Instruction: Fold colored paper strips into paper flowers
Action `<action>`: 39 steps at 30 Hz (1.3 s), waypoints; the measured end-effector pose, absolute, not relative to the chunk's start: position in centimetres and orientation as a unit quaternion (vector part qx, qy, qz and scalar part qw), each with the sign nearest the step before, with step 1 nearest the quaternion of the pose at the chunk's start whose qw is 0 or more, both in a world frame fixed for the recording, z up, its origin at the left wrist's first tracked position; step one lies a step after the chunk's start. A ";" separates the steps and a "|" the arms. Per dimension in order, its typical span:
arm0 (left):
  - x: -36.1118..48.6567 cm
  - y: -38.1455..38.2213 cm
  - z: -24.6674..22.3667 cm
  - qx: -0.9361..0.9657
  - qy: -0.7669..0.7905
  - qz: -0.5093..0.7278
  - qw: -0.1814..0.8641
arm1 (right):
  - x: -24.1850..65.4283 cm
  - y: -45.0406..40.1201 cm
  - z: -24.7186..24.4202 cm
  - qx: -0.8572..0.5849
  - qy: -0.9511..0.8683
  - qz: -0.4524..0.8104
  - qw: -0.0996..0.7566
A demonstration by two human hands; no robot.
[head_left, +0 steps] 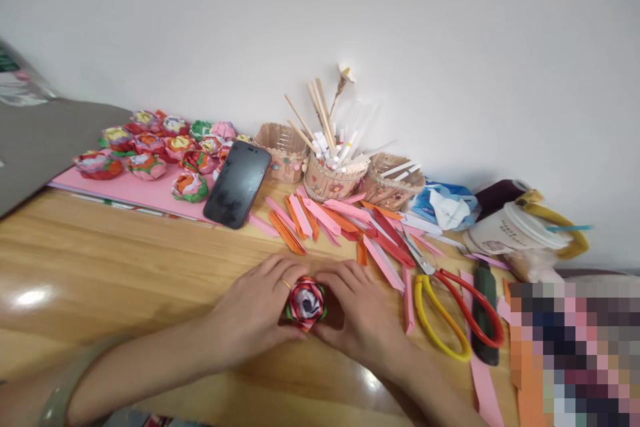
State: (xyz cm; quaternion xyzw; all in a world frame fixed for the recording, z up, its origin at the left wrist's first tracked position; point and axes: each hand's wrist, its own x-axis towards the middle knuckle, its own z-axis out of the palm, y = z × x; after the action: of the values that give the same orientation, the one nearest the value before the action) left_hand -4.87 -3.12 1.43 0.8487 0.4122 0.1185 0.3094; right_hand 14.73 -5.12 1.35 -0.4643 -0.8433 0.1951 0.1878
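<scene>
Between my two hands, just above the wooden table, sits a folded paper flower (307, 304) with a white and dark centre, red petals and green tips. My left hand (257, 307) curls around its left side, thumb below and fingers above. From the right, my right hand (357, 310) closes on it in the same way. Beyond my fingers lie folded paper strips (327, 220) in pink, orange and red. Scissors (440, 293) with one yellow and one red handle rest to the right of my right hand.
Several finished paper flowers (150, 143) stand on a pink sheet (135, 195) at the left, with a phone (237, 183) leaning beside them. Decorated baskets (333, 177) hold sticks and pens along the wall. A white lidded cup (510, 227) and a dark green tool (484, 320) are at right.
</scene>
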 end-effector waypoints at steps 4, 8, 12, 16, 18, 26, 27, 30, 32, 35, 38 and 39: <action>-5.0 -3.1 1.6 0.828 0.400 0.157 0.360 | 14.5 -5.5 1.7 -0.475 -0.831 0.197 0.213; -5.5 -3.1 1.0 0.771 0.435 0.234 0.401 | 14.8 -5.6 1.8 -0.468 -0.830 0.214 0.215; -6.5 -2.9 1.1 0.781 0.412 0.280 0.376 | 15.4 -5.6 0.9 -0.465 -0.839 0.186 0.214; -8.9 -2.6 1.3 0.777 0.430 0.324 0.326 | 15.9 -5.5 -0.3 -0.457 -0.848 0.127 0.236; -11.0 -2.1 1.3 0.750 0.472 0.345 0.309 | 16.0 -5.3 -0.8 -0.447 -0.853 0.111 0.245; -22.2 3.8 0.0 0.618 0.633 0.428 0.185 | 16.0 -4.7 -1.6 -0.454 -0.849 0.092 0.254; -23.2 4.6 -0.4 0.607 0.646 0.423 0.187 | 16.0 -4.7 -1.6 -0.454 -0.849 0.095 0.253; -24.8 6.1 -1.5 0.599 0.650 0.415 0.216 | 15.9 -4.5 -1.6 -0.449 -0.850 0.105 0.254; -24.9 6.5 -1.9 0.614 0.635 0.418 0.214 | 15.8 -4.4 -1.5 -0.444 -0.851 0.108 0.257; -24.5 6.7 -2.3 0.622 0.625 0.434 0.185 | 15.8 -4.3 -1.5 -0.439 -0.852 0.110 0.265; -24.1 7.1 -2.6 0.584 0.635 0.464 0.200 | 15.9 -4.2 -1.3 -0.432 -0.853 0.114 0.271; -24.1 7.2 -2.7 0.569 0.637 0.475 0.213 | 15.9 -4.2 -1.2 -0.430 -0.853 0.116 0.271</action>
State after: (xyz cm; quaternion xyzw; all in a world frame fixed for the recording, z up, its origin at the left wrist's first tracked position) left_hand -24.07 7.23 -2.71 0.5688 0.6367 0.4754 0.2126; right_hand 15.89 -4.24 -1.17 -0.4302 -0.8532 0.1161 0.2712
